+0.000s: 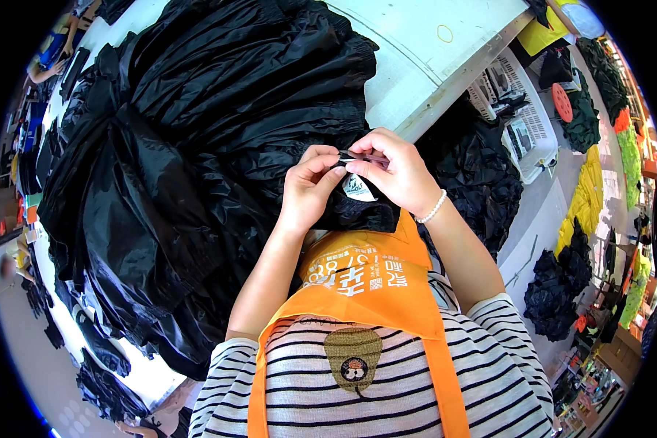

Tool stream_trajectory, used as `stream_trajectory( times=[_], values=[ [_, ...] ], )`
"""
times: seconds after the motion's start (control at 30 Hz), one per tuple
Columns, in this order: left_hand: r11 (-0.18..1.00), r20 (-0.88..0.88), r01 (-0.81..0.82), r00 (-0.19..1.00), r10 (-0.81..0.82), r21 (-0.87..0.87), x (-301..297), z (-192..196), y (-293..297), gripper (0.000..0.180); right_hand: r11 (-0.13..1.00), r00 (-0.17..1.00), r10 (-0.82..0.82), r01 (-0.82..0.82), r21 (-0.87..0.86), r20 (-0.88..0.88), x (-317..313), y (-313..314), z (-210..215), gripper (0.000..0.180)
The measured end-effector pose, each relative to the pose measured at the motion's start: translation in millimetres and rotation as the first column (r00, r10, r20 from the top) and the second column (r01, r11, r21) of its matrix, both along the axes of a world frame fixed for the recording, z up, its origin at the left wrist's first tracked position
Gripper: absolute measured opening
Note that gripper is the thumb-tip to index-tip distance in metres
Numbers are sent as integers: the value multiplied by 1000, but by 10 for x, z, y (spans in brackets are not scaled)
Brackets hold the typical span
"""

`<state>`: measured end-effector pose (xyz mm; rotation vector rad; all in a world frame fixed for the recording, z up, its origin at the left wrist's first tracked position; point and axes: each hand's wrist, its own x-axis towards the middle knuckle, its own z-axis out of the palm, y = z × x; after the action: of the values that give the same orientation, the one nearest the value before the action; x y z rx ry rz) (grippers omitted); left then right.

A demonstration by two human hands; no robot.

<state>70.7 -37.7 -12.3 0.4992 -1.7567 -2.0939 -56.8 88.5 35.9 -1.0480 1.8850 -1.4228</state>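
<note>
The heaped fabric (248,95) is plain, glossy black, and the small label (358,190) is white with dark print. The apron (409,299) is bright orange with white lettering; the shirt (299,398) is whitish with black stripes (its appliqué (352,343) is olive-brown). The beaded bracelet (433,209) is white, the tabletop (416,62) pale bluish white, the slotted basket (540,120) white, the perforated disc (562,102) red, the crumpled cloth (588,191) yellow.

Glossy, crinkled blk cloth (255,95) lies over a smooth, pale worktop (409,44) w/ slight sheen; a smooth wht label (358,190), paper or fabric unclear, shows against the cloth. Past the worktop's right edge sits a perforated plastic basket (539,120), semi-matt. Closer in: flat-finish orange cloth apron (416,252), soft matt knit shirt (299,372) w/ stripes, glossy beaded bracelet (436,209)
</note>
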Motion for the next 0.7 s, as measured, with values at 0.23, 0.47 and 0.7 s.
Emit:
stream_trajectory(
  times=[0.23,0.47,0.7],
  values=[
    [996,-29,25,999,-27,-86,5,28,0,11,1000,993,-3,4,-9,115,-11,-14,-69,18],
    [999,2,5,1000,-5,-40,13,22,-6,12,992,889,-96,121,-27,449,-30,6,-164,20],
    [999,3,19,1000,-19,-27,13,18,-5,11,979,969,-184,196,-60,167,57,-77,-265,15]
  ],
)
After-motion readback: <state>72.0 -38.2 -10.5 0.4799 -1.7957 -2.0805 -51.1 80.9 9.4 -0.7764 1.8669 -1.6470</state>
